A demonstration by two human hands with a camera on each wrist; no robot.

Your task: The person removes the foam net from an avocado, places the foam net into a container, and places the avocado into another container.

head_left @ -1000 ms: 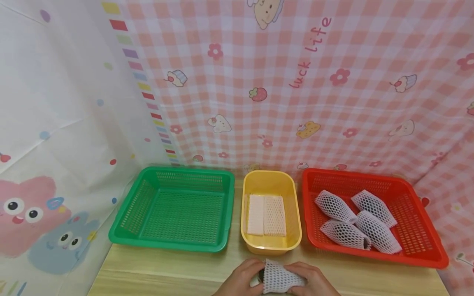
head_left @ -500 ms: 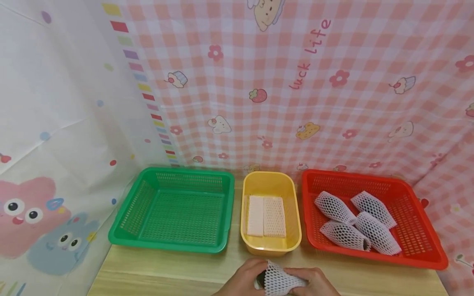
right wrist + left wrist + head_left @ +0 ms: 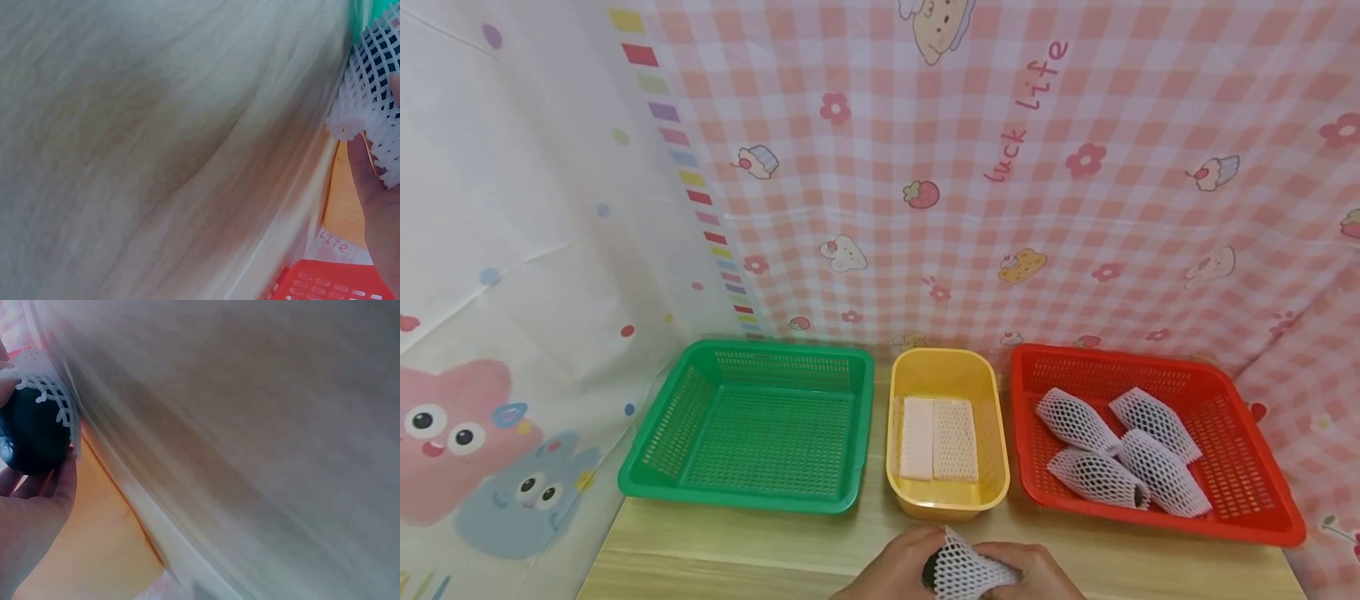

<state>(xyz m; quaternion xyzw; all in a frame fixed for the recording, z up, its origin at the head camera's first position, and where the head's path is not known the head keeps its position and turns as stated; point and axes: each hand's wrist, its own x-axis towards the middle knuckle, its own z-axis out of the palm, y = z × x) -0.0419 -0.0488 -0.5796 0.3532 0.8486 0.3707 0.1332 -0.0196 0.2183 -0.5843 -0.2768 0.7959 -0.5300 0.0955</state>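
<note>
At the front edge of the head view, my left hand (image 3: 891, 568) grips a dark, smooth, rounded object (image 3: 34, 434), with its thumb above and fingers below in the left wrist view. A white foam net sleeve (image 3: 964, 572) covers part of the object, and its loose mesh edge lies across the dark surface. My right hand (image 3: 1033, 572) holds the sleeve's narrower end, with the thumb and fingers on the mesh (image 3: 369, 94) in the right wrist view. The dark end faces left, between the sleeve and my left palm.
Behind the hands, a yellow bin (image 3: 946, 504) holds flat foam nets (image 3: 955, 442). To its left stands a green basket (image 3: 745, 500). On the right, a red basket (image 3: 1255, 467) contains several net-wrapped items (image 3: 1161, 471). All stand on a wooden table (image 3: 715, 546) before a checked curtain (image 3: 880, 167).
The sleeve's open edge has shifted and tilted, and more of the dark end shows beside my left hand. Both hands keep their hold in nearly the same place.
</note>
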